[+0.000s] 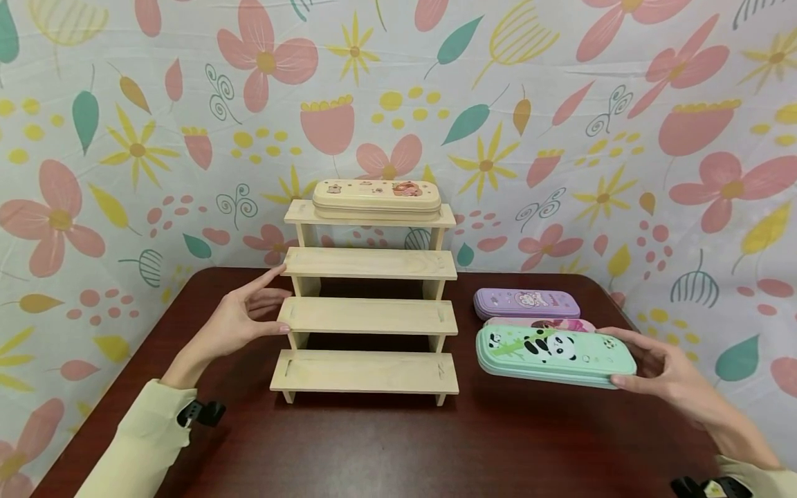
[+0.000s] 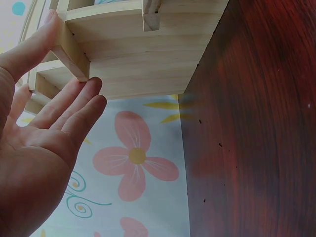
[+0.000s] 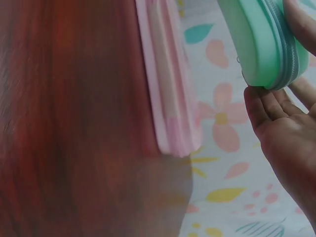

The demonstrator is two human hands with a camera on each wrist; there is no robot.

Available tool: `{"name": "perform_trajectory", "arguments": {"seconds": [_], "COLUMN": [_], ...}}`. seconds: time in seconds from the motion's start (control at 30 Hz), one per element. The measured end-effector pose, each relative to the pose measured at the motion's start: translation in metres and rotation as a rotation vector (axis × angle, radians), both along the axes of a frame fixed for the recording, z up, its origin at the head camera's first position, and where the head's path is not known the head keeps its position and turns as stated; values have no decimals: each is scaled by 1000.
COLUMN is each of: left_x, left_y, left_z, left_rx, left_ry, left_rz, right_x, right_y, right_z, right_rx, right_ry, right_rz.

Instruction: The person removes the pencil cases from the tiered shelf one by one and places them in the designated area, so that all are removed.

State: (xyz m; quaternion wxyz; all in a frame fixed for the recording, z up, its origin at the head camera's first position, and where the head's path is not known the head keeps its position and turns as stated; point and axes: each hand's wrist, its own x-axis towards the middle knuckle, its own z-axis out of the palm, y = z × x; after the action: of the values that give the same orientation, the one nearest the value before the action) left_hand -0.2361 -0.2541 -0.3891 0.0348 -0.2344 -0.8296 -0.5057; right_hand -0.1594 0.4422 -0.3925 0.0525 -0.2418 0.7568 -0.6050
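In the head view my right hand (image 1: 663, 370) grips the right end of a mint-green pencil case (image 1: 556, 351) with pandas on its lid. The thumb lies on the near side, and the case is lifted over the table; its zipper (image 3: 288, 47) shows in the right wrist view. My left hand (image 1: 239, 315) reaches the left side of a four-step wooden display rack (image 1: 369, 315). Its fairly straight fingertips touch the ends of the middle steps, thumb lower than index finger. A cream pencil case (image 1: 376, 199) rests on the top step.
Behind the green case, a pink pencil case (image 1: 498, 321) lies partly hidden on the dark red-brown table (image 1: 367, 449). A purple pencil case (image 1: 526, 303) lies beyond it. A flower-patterned cloth (image 1: 398, 90) hangs behind the table.
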Motion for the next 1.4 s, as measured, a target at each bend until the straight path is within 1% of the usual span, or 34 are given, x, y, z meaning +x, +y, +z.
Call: {"name": "perform_trajectory", "arguments": {"seconds": [0.23, 0.33, 0.5, 0.7, 0.93, 1.2, 1.4], "left_x": [-1, -1, 0, 0, 0, -1, -1], "left_y": [0, 0, 0, 0, 0, 1, 1], "left_z": [0, 0, 1, 1, 0, 0, -1], "left_rx": [6, 6, 6, 1, -8, -13, -12], "left_ry": [-5, -7, -11, -6, 0, 5, 7], "left_rz": [-2, -1, 2, 3, 5, 9, 3], "right_x": [2, 1, -1, -2, -5, -7, -7], "right_y": [16, 22, 28, 31, 34, 35, 36], "right_z": [-11, -16, -24, -34, -44, -47, -48], "right_rx": [117, 149, 157, 164, 171, 189, 271], "right_ry": [-43, -58, -80, -97, -93, -105, -78], "right_rz": [-66, -55, -27, -35, -29, -32, -63]}}
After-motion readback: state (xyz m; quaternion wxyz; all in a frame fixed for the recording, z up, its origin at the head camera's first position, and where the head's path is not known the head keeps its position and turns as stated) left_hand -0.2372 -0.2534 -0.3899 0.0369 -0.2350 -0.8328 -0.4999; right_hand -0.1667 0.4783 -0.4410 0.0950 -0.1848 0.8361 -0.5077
